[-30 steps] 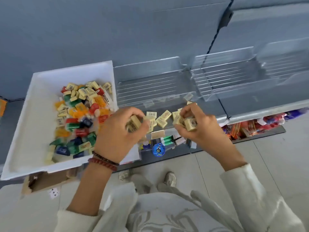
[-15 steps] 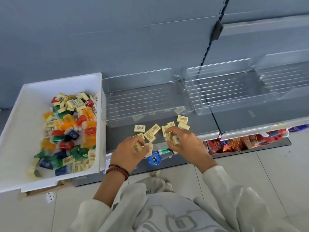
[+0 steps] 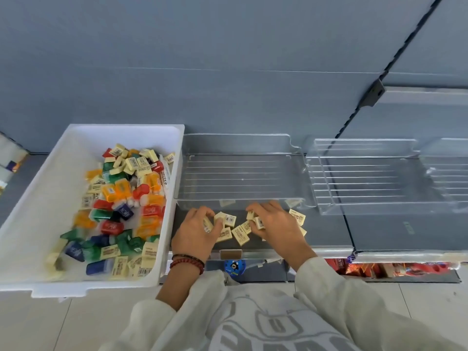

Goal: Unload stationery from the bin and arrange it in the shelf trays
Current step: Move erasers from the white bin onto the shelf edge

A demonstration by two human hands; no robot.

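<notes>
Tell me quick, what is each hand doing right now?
Left hand: closed, fingers holding erasers.
Right hand: closed, fingers holding erasers too.

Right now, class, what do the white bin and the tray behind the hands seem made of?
White bin: likely opaque plastic, perhaps foam; matte, thick rounded rim. Tray: clear rigid plastic, glossy; shelf shows through, ribs catch light.

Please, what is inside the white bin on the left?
The white bin holds a loose pile of cream erasers and orange, red, green and blue packs. Whatever lies beneath the pile is covered.
</notes>
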